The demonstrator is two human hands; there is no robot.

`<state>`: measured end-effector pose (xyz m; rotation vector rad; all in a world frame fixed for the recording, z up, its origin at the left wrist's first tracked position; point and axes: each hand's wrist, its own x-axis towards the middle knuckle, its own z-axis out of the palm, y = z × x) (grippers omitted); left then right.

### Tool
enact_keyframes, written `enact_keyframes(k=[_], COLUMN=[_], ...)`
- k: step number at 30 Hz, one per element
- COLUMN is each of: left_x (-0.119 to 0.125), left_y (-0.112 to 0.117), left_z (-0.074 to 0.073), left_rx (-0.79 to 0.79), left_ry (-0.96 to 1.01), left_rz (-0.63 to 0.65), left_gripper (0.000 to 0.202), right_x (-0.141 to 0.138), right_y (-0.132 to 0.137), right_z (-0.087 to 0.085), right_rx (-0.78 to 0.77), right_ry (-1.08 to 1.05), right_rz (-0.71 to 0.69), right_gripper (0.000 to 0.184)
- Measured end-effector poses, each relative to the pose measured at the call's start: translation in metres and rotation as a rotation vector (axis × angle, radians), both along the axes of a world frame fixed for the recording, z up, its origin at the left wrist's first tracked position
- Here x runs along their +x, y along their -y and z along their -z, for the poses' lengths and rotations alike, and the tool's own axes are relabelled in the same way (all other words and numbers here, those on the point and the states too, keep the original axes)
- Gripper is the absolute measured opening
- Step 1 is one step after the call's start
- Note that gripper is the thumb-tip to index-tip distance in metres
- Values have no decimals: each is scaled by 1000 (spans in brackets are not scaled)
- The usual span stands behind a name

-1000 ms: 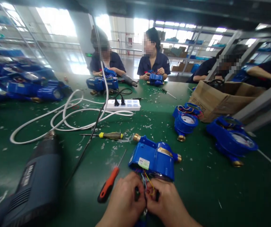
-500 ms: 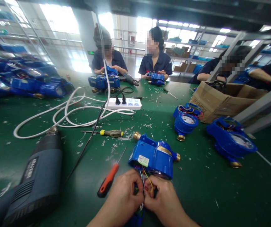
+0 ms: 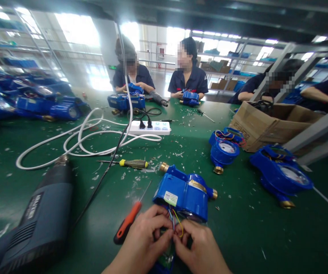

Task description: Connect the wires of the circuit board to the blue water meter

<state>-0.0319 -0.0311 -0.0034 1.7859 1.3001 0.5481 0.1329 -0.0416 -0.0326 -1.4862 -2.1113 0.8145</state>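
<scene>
A blue water meter (image 3: 185,192) with brass end fittings lies on the green table just beyond my hands. Thin coloured wires (image 3: 178,220), among them a yellow one, run out of it toward me. My left hand (image 3: 149,232) is closed on the wires, thumb and fingers pinched. Across from it my right hand (image 3: 196,239) also pinches the wires close to the yellow loop. Under both hands a blue cover with a green circuit board (image 3: 168,255) is partly hidden. An orange-handled screwdriver (image 3: 129,220) lies left of my left hand.
A heat gun (image 3: 44,213) lies at left. Beyond are a yellow-handled screwdriver (image 3: 133,163), a power strip (image 3: 149,128) and white cable loops (image 3: 66,142). More meters (image 3: 223,148) and a cardboard box (image 3: 255,125) stand at right. Co-workers (image 3: 188,76) sit opposite.
My hands stay at the wires, with the fingers slightly shifted and the left hand's grip a little looser in shape. The co-worker opposite has lowered a hand at their meter. The view has tilted slightly.
</scene>
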Motion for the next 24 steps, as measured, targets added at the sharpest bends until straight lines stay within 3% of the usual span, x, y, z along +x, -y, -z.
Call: enact_keyframes(k=[8, 17, 24], left_x=[-1, -4, 2], left_y=[0, -3, 0], left_z=[-5, 8, 6], left_rx=[34, 93, 105], left_ry=[-38, 1, -83], left_rz=[-13, -2, -41], left_gripper=[16, 20, 21], right_x=[5, 6, 1], right_y=[0, 2, 5], right_z=[-1, 6, 7], right_rx=[34, 39, 194], right_ry=[-15, -61, -239], right_rz=[-69, 62, 35], right_gripper=[20, 16, 18])
